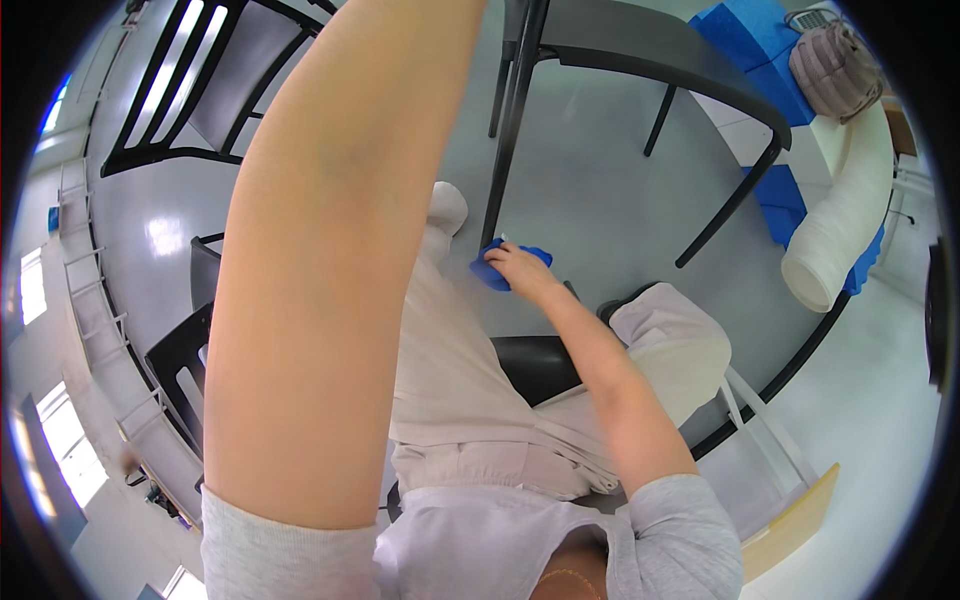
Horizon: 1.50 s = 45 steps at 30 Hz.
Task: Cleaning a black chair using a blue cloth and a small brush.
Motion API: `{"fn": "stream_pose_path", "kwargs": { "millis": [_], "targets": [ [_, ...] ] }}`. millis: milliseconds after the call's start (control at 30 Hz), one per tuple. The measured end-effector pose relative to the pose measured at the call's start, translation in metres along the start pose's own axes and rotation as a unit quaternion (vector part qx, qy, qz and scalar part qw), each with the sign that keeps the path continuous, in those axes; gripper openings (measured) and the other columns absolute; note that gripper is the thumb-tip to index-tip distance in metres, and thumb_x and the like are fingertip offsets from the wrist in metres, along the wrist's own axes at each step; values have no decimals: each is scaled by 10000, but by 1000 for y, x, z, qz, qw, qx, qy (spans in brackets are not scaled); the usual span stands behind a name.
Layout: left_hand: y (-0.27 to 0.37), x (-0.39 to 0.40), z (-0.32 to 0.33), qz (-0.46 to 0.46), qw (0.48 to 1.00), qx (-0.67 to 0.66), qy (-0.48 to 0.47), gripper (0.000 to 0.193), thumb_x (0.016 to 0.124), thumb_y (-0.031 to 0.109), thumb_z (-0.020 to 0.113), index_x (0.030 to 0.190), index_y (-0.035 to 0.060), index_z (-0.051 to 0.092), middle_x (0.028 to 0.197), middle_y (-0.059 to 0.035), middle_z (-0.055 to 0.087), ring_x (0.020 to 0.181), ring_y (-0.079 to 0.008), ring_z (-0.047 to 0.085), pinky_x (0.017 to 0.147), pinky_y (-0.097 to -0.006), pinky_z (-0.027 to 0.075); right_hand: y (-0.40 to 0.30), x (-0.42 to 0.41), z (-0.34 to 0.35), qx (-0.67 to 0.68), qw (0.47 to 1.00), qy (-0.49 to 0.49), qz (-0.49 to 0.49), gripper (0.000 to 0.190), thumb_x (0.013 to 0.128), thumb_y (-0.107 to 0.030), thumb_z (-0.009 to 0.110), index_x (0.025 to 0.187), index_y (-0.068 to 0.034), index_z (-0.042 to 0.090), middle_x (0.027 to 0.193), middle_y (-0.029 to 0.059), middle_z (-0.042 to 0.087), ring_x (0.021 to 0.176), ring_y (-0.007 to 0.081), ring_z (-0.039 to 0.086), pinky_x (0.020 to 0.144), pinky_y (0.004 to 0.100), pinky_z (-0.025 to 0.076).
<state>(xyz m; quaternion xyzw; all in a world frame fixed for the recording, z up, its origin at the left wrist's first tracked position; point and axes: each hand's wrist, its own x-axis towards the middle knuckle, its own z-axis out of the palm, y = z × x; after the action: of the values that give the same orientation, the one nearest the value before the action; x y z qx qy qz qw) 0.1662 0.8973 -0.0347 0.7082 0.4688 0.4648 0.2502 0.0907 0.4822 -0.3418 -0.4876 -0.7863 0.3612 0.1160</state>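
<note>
My right hand (525,271) reaches down between my knees and grips a crumpled blue cloth (491,279). The cloth is at the lower end of a black leg (504,150) of a dark grey chair (637,45), and seems to touch it. My fingers bend over the cloth, hiding part of it. My left forearm stretches up past the top edge of the picture, so my left hand is out of view. Below me shows the black seat (536,367) I sit on, between my legs in pale trousers (457,375).
Black chairs (217,82) stand on the grey floor at the left. At the right are blue and white blocks (780,90), a grey-brown backpack (836,71) and a long white roll (836,225). A wooden board (795,525) on a white frame is behind my right elbow.
</note>
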Motion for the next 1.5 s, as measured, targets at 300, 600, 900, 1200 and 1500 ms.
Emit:
{"fn": "stream_pose_path", "kwargs": {
  "millis": [300,600,900,1200,1500],
  "targets": [
    [6,-11,-10,-21,999,-25,-3,375,773,240,571,800,-129,630,713,-295,619,769,-402,664,696,-431,494,35,14,-25,99,933,255,232,404,713,76,524,1086,-16,646,1195,127,599,1080,332,548,953,393,437],
    [23,-27,-6,-35,999,-25,-10,360,778,250,577,741,-107,596,695,-263,619,701,-394,648,665,-443,477,-13,21,74,319,808,149,473,288,749,-50,510,981,50,648,966,275,650,936,429,625,811,452,486],
    [24,-58,-28,-28,999,-17,26,421,809,233,563,1042,-116,543,936,-322,628,950,-436,622,834,-444,477,-40,59,-149,541,706,256,379,241,771,32,439,900,22,643,690,115,607,536,213,591,493,362,498],
    [36,-97,-46,-33,998,-37,46,389,815,202,576,1064,-93,531,937,-299,637,944,-428,621,815,-445,482,-83,29,-227,519,669,494,199,191,835,-65,555,982,29,633,892,94,653,833,214,620,793,310,482],
    [64,-146,-67,-94,994,-51,-5,441,757,255,601,1064,-46,501,1001,-227,613,950,-397,605,827,-448,473,-39,10,-224,-215,840,485,114,408,715,50,539,1101,-40,634,1166,105,611,1191,311,499,1055,440,337]
  ]
}}
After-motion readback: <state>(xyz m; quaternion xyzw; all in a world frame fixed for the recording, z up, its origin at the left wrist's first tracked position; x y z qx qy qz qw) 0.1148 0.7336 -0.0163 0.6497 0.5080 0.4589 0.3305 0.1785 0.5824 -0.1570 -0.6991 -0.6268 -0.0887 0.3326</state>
